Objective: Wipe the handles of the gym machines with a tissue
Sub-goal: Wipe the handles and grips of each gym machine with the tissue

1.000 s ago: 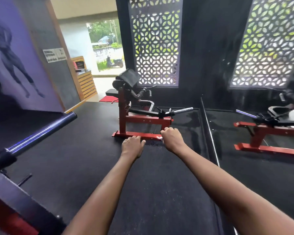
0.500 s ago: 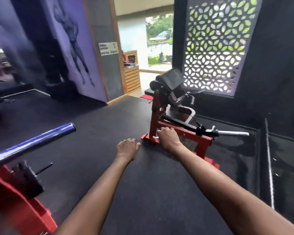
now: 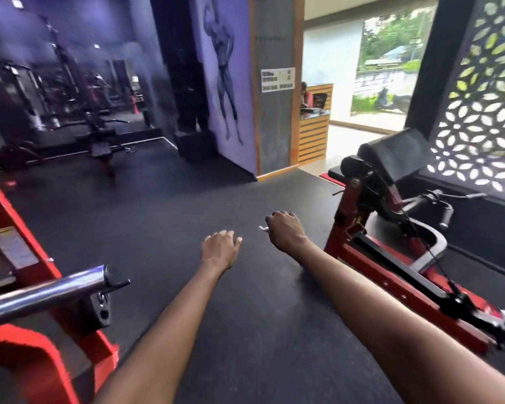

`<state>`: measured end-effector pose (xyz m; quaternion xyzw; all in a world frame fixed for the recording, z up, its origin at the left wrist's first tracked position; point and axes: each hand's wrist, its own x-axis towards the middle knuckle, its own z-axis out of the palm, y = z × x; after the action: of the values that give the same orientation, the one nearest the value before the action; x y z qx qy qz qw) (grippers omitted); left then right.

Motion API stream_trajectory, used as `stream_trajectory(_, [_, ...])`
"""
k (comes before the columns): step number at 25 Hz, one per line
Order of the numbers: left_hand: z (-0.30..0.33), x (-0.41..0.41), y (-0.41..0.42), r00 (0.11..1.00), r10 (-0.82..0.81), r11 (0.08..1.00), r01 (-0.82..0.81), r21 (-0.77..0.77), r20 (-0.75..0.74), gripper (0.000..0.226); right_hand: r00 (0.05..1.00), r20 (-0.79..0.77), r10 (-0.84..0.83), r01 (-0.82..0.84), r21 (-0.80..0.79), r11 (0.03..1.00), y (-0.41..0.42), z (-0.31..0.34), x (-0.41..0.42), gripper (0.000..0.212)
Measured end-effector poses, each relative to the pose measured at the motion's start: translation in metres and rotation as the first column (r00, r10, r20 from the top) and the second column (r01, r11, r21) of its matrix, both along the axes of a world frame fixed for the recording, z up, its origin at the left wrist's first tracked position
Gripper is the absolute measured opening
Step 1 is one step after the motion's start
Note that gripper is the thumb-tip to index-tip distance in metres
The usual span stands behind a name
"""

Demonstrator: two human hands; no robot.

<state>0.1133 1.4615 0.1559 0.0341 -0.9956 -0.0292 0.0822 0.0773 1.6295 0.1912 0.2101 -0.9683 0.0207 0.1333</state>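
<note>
Both forearms are bare, with no sleeves showing; the left hand [image 3: 219, 248] and right hand [image 3: 285, 231] wear no gloves.

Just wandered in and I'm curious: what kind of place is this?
A gym, most likely: a red-framed exercise machine with a black pad, a chrome bar at the left, and a bodybuilder mural on the purple wall.

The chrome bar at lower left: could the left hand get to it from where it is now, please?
Probably yes. The left hand hangs open over bare black floor, and nothing stands between it and the chrome bar, whose end is free.
</note>
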Motion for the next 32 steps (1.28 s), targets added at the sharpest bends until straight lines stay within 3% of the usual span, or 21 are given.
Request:
stream_trajectory(14, [0.004,-0.308,-0.142,0.931,0.364,0.932,-0.363,-0.008,0.027,0.04,0.907,0.02,0.42,-0.421,0.055,0.906,-0.175,-0.009,-0.375,0.026])
stream_trajectory(20, [-0.003,-0.413,-0.227,0.778,0.624,0.777,-0.628,0.047,0.071,0.039,0.79,0.066,0.609,-0.613,0.116,0.782,-0.283,-0.007,-0.522,0.034])
stream_trajectory(32, [0.002,-0.568,-0.475,0.534,0.845,0.534,-0.845,0.041,-0.004,0.039,0.543,0.031,0.839,-0.832,0.154,0.533,-0.58,-0.003,-0.697,0.029])
